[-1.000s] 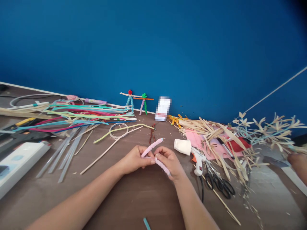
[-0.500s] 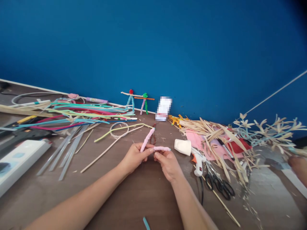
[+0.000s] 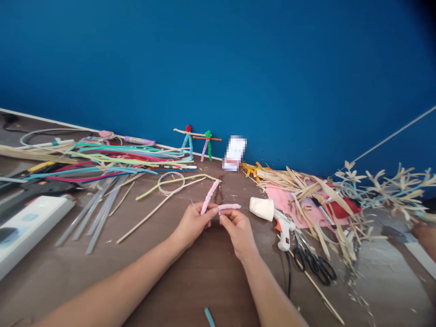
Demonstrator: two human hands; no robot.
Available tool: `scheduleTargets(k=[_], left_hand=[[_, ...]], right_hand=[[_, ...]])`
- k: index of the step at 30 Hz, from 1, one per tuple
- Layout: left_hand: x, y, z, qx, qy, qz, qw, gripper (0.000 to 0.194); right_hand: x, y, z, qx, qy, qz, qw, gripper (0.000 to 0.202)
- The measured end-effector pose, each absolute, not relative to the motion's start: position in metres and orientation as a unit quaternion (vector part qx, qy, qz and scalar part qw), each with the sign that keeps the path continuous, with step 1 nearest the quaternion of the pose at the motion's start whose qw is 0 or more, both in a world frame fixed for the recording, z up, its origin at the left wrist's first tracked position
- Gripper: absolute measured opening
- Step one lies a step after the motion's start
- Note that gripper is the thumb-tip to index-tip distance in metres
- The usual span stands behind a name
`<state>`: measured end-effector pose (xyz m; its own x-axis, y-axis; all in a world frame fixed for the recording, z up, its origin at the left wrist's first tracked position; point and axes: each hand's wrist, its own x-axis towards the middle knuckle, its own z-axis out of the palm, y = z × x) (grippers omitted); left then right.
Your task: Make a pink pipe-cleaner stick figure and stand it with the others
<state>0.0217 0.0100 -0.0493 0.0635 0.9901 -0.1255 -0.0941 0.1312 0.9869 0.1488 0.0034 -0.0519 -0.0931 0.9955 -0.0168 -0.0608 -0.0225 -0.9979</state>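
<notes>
Swung outward since the frame 1 second ago, 1 arm of the pink, fuzzy, coiled pipe-cleaner piece (image 3: pixel 210 198) now lies nearly level instead of slanting down by the right palm; its other arm leans upward. That piece is held above the brown table (image 3: pixel 190 281), in front of a loop of small brown beads (image 3: pixel 218 197). The left hand (image 3: pixel 190 227) pinches it between thumb and fingers near the bend. The right hand (image 3: pixel 241 234) has thumb and forefinger pressed together on it, just under the level arm.

Both arms look coiled along most of their visible length, with a bluish tip on each. They have no round head like those of the 2 figures by the blue wall: 1 red-headed figure with light-blue legs (image 3: pixel 188 138) and 1 green-headed figure with lilac and green legs (image 3: pixel 208 143). Those 2 look complete; how much shaping the pink piece still lacks cannot be told.

Farther right, a white cup-shaped piece (image 3: pixel 261 209) lies on its side, at the front end of a white glue gun with an orange trigger (image 3: pixel 284 236). Its inside is hidden, so its contents cannot be told. Black-handled scissors (image 3: pixel 311 263) lie just beside the gun.
</notes>
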Motion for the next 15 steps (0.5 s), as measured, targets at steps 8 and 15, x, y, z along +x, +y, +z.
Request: scheduleTargets(k=[8, 15], left_hand=[[0.0220, 0.0085, -0.0487, 0.492, 0.483, 0.473, 0.549, 0.027], [0.0200, 0.0079, -0.0527, 0.539, 0.503, 0.477, 0.478, 0.027]], right_hand=[[0.1477, 0.0042, -0.0543, -0.485, -0.494, 0.543, 0.475, 0.015], [0.1459, 0.0029, -0.0534, -0.463, -0.460, 0.583, 0.484, 0.014]])
